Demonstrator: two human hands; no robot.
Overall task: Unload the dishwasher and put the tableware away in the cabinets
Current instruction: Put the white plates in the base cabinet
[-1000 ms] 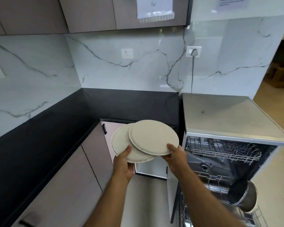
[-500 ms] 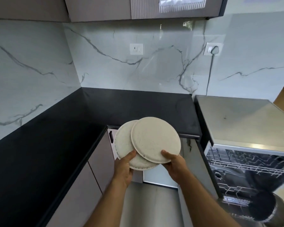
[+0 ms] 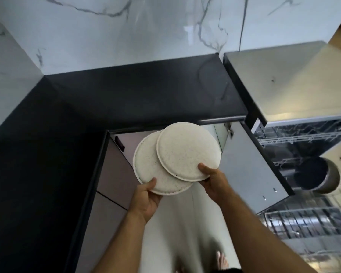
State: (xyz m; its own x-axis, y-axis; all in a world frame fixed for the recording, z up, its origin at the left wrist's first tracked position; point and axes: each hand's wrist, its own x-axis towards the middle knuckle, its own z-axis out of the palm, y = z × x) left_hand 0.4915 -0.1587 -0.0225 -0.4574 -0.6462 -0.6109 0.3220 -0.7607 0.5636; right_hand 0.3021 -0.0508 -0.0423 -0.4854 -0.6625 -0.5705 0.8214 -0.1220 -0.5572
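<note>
Two round cream speckled plates overlap in front of me, undersides up. My left hand point(image 3: 146, 200) grips the near rim of the lower left plate point(image 3: 148, 164), thumb on top. My right hand point(image 3: 212, 179) grips the near rim of the upper right plate point(image 3: 187, 150), which lies partly over the other. Both plates hover in front of an open lower corner cabinet point(image 3: 219, 138) under the black countertop point(image 3: 126, 95). The open dishwasher point(image 3: 303, 138) stands at the right with its wire racks pulled out.
A steel pot point(image 3: 319, 174) lies on its side in the dishwasher's rack. The open grey cabinet door point(image 3: 252, 170) stands between plates and dishwasher. Closed lower cabinet fronts point(image 3: 110, 174) run along the left. Marble wall point(image 3: 126, 36) behind. My bare foot point(image 3: 221, 259) shows on the floor.
The view has tilted down and closer to the counter corner. Both hands carried the plates forward and lower, toward the open corner cabinet; the grips are unchanged.
</note>
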